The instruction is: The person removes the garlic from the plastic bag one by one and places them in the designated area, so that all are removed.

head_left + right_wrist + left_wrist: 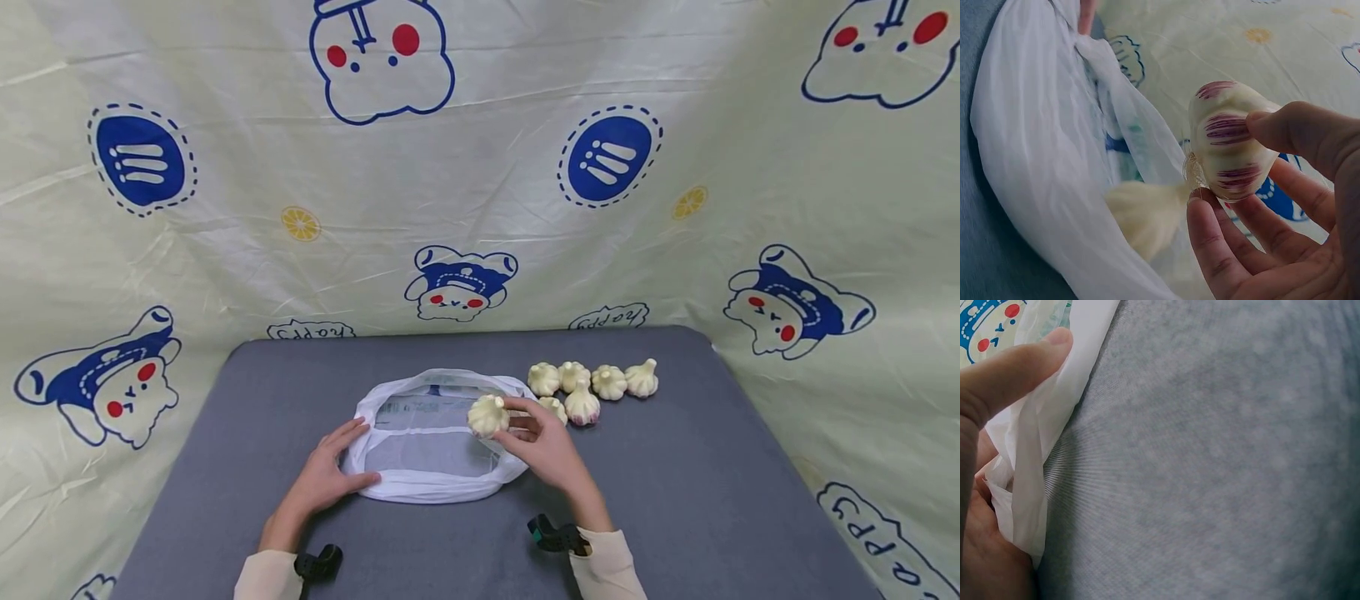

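Note:
Thumb and fingers of my right hand pinch a garlic bulb over the right part of the bag's mouth. Purple streaks mark the bulb's side in the right wrist view. A white plastic bag lies on the table, its mouth spread wide and its rim bunched all round. At the bag's left end, my left hand holds the rim; in the left wrist view the white plastic passes between thumb and fingers. Behind the held bulb, a blurred pale bulb shape overlaps the bag in the right wrist view.
Several garlic bulbs sit in a cluster just right of the bag, one close to its rim. Grey cloth covers the table. Behind it hangs a pale printed curtain. Each wrist wears a black strap.

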The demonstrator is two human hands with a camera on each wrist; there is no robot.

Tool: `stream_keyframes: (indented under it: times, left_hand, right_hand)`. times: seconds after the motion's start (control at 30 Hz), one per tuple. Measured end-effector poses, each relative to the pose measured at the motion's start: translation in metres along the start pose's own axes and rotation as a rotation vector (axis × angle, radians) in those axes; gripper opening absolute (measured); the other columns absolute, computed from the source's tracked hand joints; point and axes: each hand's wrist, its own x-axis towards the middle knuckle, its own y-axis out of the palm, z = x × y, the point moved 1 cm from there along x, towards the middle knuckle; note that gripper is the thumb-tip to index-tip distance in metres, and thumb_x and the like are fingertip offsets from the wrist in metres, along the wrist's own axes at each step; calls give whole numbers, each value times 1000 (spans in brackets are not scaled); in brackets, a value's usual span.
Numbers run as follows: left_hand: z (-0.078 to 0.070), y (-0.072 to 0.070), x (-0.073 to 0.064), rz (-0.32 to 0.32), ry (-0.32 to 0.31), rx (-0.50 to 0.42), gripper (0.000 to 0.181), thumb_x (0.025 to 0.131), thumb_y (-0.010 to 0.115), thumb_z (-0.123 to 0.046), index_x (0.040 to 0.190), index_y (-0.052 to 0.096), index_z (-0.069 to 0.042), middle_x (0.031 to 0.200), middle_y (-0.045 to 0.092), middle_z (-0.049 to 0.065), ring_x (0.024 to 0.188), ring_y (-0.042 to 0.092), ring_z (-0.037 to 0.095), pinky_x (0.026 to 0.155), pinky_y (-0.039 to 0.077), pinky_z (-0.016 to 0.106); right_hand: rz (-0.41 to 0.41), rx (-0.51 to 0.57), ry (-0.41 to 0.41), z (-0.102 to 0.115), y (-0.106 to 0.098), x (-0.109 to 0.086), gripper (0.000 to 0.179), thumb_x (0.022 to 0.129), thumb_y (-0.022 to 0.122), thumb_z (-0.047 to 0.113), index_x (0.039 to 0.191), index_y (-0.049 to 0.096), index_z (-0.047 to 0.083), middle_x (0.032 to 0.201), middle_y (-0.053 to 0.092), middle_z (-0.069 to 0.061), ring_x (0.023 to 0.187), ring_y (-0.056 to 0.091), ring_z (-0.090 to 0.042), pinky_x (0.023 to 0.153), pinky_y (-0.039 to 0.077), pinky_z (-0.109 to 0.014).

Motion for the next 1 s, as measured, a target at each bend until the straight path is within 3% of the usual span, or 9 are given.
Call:
stream_keyframes:
  times: [0.23,0.43,0.53,0.73,1.0]
  left_hand:
    - [1,1,0,0,8,3,86,77,90,-33,150,53,-7,162,42,15,148,36,45,115,31,69]
    - [1,0,-1,-16,42,-1,85,78,89,-33,149,53,-5,161,44,17,146,38,47,114,33,70]
    - [2,0,-1,-19,47,-1,85,78,89,-33,149,53,-5,160,44,17,146,38,47,113,33,70]
    - [3,1,-3,-23,46,-17,84,78,89,-33,148,54,-5,160,44,17,146,38,47,114,33,70]
    - [3,2,-2,-24,37,10,83,79,87,-39,149,55,-7,161,44,14,145,40,45,113,34,68]
  right_hand:
    - [-116,-4,-39,0,-27,-12,47,91,75,2,135,60,-3,138,58,-24,118,65,-37,92,57,-24]
    - [-218,-18,-45,-6,-49,-19,49,91,76,2,137,58,-5,139,57,-24,109,66,-8,89,56,-16]
    - [-258,-17,-41,-9,-59,-21,51,91,76,1,138,57,-5,137,57,-24,106,65,0,87,55,-14]
    - [-324,-49,-21,-12,-73,-27,51,92,76,2,138,56,-6,137,57,-23,103,65,3,85,55,-12]
    - [-379,-50,19,-15,-91,-32,51,93,76,5,139,57,-2,132,56,-8,104,64,5,84,56,-13]
